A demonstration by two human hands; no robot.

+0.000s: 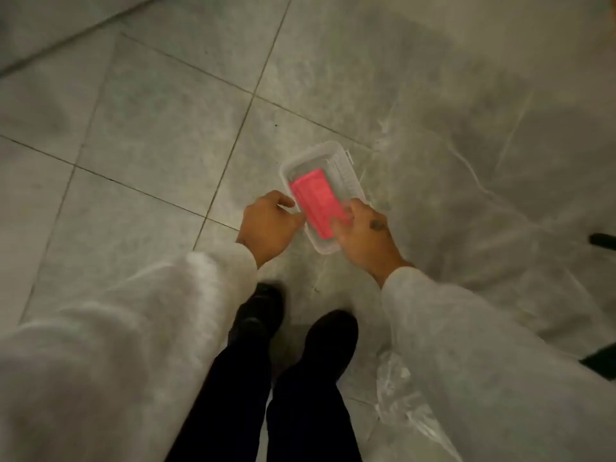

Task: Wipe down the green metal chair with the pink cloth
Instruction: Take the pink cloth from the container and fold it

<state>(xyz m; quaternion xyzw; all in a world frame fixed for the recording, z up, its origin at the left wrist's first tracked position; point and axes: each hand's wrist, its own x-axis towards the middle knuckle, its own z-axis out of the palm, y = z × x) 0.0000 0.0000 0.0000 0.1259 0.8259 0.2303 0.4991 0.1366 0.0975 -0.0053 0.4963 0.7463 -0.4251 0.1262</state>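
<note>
A folded pink cloth [316, 201] lies inside a clear plastic container [343, 165] that I hold over the tiled floor. My left hand [268, 225] grips the container's near left edge. My right hand [361, 235] holds its near right end, with fingers lying over the lower part of the cloth. Both arms wear white sleeves. The green metal chair shows only as dark green bits at the right edge [600, 360], too little to tell its shape.
Grey marble-look floor tiles [160, 135] fill the view. My dark trousers and black shoes [330, 331] stand below the hands. A crumpled clear plastic sheet [396, 388] lies on the floor by my right foot. A dark object [601, 241] pokes in at the right edge.
</note>
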